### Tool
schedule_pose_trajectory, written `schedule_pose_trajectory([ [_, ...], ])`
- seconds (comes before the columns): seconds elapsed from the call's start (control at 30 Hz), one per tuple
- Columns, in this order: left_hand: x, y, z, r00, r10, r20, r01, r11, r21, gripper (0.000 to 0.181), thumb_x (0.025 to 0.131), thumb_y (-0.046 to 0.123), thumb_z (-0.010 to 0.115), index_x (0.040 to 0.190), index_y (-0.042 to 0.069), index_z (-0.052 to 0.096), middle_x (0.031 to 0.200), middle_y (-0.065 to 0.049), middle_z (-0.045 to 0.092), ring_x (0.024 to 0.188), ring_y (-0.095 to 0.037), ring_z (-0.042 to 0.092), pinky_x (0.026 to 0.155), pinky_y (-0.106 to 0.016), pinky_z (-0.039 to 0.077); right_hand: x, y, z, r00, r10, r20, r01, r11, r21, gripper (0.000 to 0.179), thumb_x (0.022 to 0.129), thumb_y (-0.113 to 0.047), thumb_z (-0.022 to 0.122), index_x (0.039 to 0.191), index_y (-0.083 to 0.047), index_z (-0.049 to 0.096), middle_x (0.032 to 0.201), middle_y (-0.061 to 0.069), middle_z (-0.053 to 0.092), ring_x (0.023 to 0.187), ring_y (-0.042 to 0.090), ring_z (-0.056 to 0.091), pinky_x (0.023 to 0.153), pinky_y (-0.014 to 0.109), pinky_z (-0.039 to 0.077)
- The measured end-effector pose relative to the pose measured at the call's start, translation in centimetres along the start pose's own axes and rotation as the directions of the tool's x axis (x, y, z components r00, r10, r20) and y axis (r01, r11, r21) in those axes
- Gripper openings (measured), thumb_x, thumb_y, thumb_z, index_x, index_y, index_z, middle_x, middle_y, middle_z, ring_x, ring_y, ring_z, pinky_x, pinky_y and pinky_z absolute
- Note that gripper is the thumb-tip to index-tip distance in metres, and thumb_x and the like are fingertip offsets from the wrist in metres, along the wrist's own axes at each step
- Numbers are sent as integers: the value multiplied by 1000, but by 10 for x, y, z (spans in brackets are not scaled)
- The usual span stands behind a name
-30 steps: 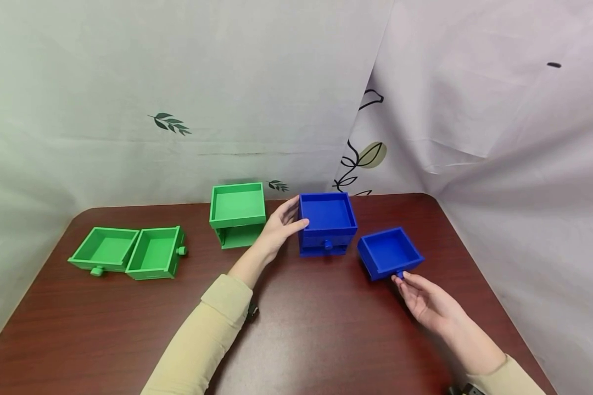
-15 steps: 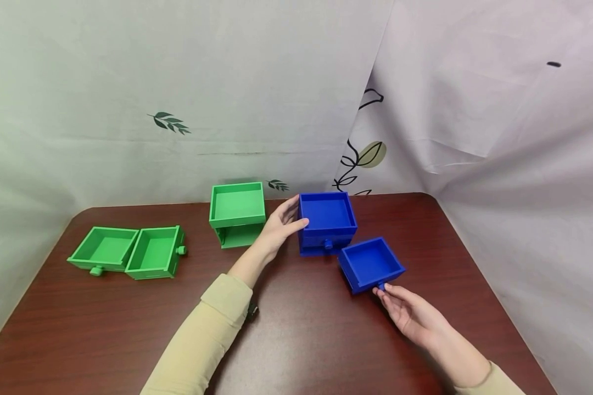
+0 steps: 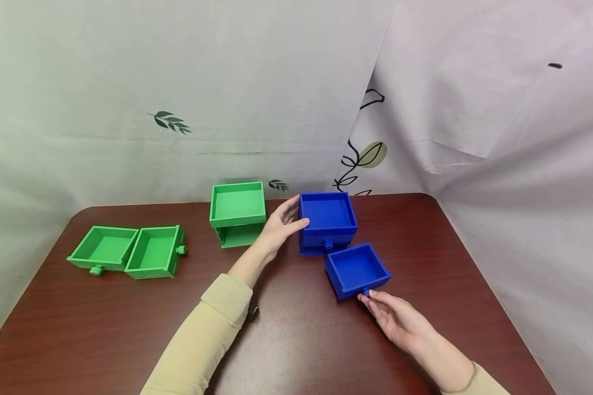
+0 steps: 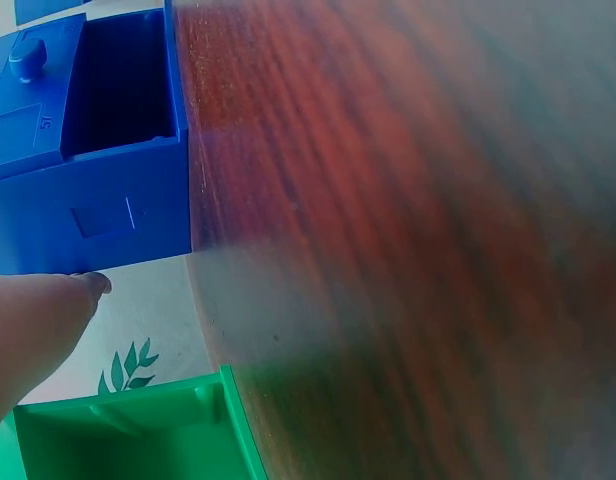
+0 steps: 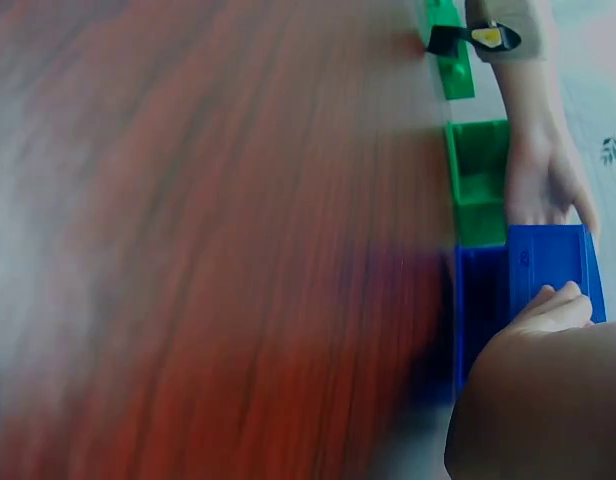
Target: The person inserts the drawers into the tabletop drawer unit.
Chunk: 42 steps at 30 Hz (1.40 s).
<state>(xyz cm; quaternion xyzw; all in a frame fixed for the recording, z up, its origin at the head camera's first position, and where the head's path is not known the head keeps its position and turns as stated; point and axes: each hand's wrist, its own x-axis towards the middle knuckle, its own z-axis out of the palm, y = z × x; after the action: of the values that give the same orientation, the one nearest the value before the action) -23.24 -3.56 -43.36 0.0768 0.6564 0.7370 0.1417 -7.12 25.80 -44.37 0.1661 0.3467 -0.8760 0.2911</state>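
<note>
My right hand pinches the round knob of the loose blue, plastic-looking rectangular drawer between thumb and fingers. The drawer is upright, turned askew, just in front of the boxy blue plastic-looking cabinet, toward its right side; whether the two touch, I cannot tell. My left hand is spread against the cabinet: thumb on the front left corner of the top rim, fingers along the left wall. The cabinet's upper drawer is seated; the lower bay is exposed. Left of my left hand stands a boxy green cabinet with its bay exposed. Farther left, two green rectangular drawers lie side by side on the reddish-brown wood-grain table.
</note>
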Motion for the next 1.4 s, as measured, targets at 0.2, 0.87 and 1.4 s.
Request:
schedule_pose_trajectory([
  [0.2,0,1,0,1000,1,-3,-1,1000,-4,78,100,5,69,168,12,31,176,-10,30,165,-27,24,136,-44,25,6,11,11,998,-13,-58,14,1000,9,30,109,-1,51,94,-5,77,98,10,82,95,10,79,90,10,59],
  [0.87,0,1,1,1000,5,-2,-5,1000,5,77,101,6,69,168,11,31,175,-11,30,165,-28,24,137,-45,23,23,36,34,989,-25,-146,26,1000,0,29,108,-1,50,93,-6,74,96,8,82,94,10,79,90,10,59],
  [1.4,0,1,1,1000,6,-5,-6,1000,1,78,100,6,69,168,11,31,175,-11,30,165,-28,24,136,-46,24,31,36,41,983,-45,-180,46,999,0,24,108,-1,51,97,-5,72,95,9,81,93,10,79,91,10,59],
])
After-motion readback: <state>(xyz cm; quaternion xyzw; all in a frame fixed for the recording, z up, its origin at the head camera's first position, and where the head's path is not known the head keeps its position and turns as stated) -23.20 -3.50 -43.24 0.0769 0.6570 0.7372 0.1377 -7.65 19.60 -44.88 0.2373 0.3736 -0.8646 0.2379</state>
